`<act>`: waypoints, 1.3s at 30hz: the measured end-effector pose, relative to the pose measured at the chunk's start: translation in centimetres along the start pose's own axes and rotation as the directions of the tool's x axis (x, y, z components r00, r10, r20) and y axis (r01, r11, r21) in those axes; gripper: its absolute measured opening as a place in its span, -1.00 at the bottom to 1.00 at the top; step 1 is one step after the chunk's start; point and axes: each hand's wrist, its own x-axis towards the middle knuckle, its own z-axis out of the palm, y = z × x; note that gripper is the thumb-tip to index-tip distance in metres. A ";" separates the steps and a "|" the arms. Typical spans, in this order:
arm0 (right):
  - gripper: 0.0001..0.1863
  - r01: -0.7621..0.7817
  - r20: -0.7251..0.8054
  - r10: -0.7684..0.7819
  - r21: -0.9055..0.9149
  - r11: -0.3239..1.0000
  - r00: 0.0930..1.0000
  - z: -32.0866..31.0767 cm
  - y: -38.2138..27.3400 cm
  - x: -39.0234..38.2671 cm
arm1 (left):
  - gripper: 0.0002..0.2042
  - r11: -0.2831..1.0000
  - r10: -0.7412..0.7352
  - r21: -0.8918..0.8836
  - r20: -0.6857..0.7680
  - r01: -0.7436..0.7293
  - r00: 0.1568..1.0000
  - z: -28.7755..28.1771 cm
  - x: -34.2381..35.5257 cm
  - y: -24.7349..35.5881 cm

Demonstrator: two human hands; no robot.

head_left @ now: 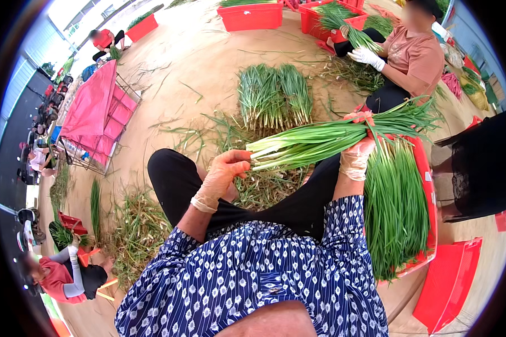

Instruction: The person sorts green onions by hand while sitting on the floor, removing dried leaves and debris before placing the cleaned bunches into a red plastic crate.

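Note:
A long bunch of garlic chives (315, 141) lies slantwise in front of me, pale stalk ends to the left and green leaf tips to the right. My right hand (358, 149), in a thin glove, is wrapped round its leafy part. At the pale ends, the gloved thumb and fingers of my left hand (226, 173) pinch the stalks. Beyond the bunch, a pile of garlic chives (274, 96) rests on the ground. By my right knee stands a red crate (431, 208) filled with more chives, leaves hanging toward me.
Loose trimmings (138, 236) cover the ground at my left and between my legs. A red crate (448, 283) lies near right. A co-worker (416, 62) sits at far right with chives; another (62, 275) sits at left. Beyond stands a pink-covered cart (93, 121).

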 end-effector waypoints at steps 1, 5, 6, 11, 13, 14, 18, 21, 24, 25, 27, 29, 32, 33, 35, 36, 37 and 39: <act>-0.82 0.014 -0.033 -0.015 -0.029 0.999 0.999 0.5 -0.1 -0.3 | -0.69 1.000 0.012 -0.001 0.000 -0.012 1.000 1.2 0.0 0.0; -0.87 -0.011 -0.006 0.011 0.031 0.999 1.000 1.5 1.3 -0.4 | -0.75 0.985 0.028 0.175 -0.121 -0.007 0.992 3.2 0.8 0.4; -0.86 -0.025 -0.077 0.023 -0.023 0.999 0.997 1.3 1.2 -0.5 | -0.78 0.968 0.057 0.249 -0.085 -0.034 0.995 3.4 1.0 0.2; -0.78 -0.021 0.022 0.022 -0.036 0.999 1.000 0.6 0.9 -0.5 | -0.81 0.943 0.042 0.334 -0.095 -0.008 0.995 3.9 0.7 -0.1; -0.75 -0.019 0.055 0.021 -0.053 0.998 0.998 0.8 1.1 -0.4 | -0.82 0.956 0.133 0.271 -0.069 -0.109 0.989 4.3 1.0 -0.3; -0.72 0.006 0.061 -0.001 -0.071 0.997 0.998 0.8 1.3 -0.5 | -0.85 0.923 0.108 0.380 -0.082 -0.069 0.991 4.2 1.0 -0.1; -0.77 -0.050 0.057 0.059 -0.144 0.988 0.997 1.6 1.5 -0.6 | -0.81 0.980 -0.178 0.066 -0.126 0.187 0.976 2.8 1.6 -0.9; -0.84 -0.043 -0.047 0.033 -0.235 0.971 0.998 2.0 1.4 -0.9 | -0.80 0.921 -0.209 -0.347 -0.055 0.177 0.976 3.3 1.3 -0.7; -0.82 -0.037 -0.310 0.002 -0.105 0.994 0.951 2.1 0.9 -0.9 | -0.80 0.881 -0.087 -0.466 0.016 0.084 0.996 1.5 0.6 -1.1; -0.83 -0.015 -0.359 -0.036 -0.140 0.990 0.933 1.9 0.8 -0.8 | -0.81 0.929 -0.083 -0.361 0.001 0.078 0.997 -0.3 0.7 -1.7; -0.84 0.017 -0.449 -0.114 -0.215 0.976 0.886 2.0 0.7 -0.3 | -0.82 0.988 -0.068 -0.144 -0.029 0.063 0.997 -2.9 0.8 -2.1; -0.87 0.065 -0.482 -0.165 -0.218 0.974 0.860 3.1 1.2 -0.4 | -0.69 0.931 -0.066 0.338 -0.211 0.136 0.975 -3.8 0.6 -2.2; -0.88 0.079 -0.470 -0.208 -0.279 0.957 0.858 3.0 1.2 -0.6 | -0.58 0.936 -0.094 0.326 -0.120 0.129 0.988 -2.3 -0.3 -0.9; -0.87 0.078 -0.471 -0.196 -0.259 0.963 0.860 2.4 1.1 -0.5 | -0.57 0.957 -0.109 0.261 -0.074 0.124 0.991 -1.3 -0.3 -0.4; -0.86 0.072 -0.465 -0.172 -0.227 0.971 0.869 2.3 1.3 -0.2 | -0.55 0.986 -0.118 0.122 0.015 0.116 0.993 1.0 0.1 -0.3; -0.85 0.071 -0.460 -0.166 -0.216 0.974 0.872 2.5 1.6 -0.3 | -0.59 0.978 -0.200 -0.061 0.021 0.201 0.980 2.2 0.4 -0.2; -0.84 0.075 -0.455 -0.164 -0.207 0.976 0.875 2.6 1.6 -0.3 | -0.61 0.963 -0.235 -0.137 0.002 0.233 0.972 3.1 0.8 -0.4; -0.83 0.045 -0.420 -0.149 -0.247 0.968 0.895 2.6 1.8 -0.4 | -0.65 0.912 -0.312 -0.286 -0.024 0.293 0.950 4.2 1.4 -0.5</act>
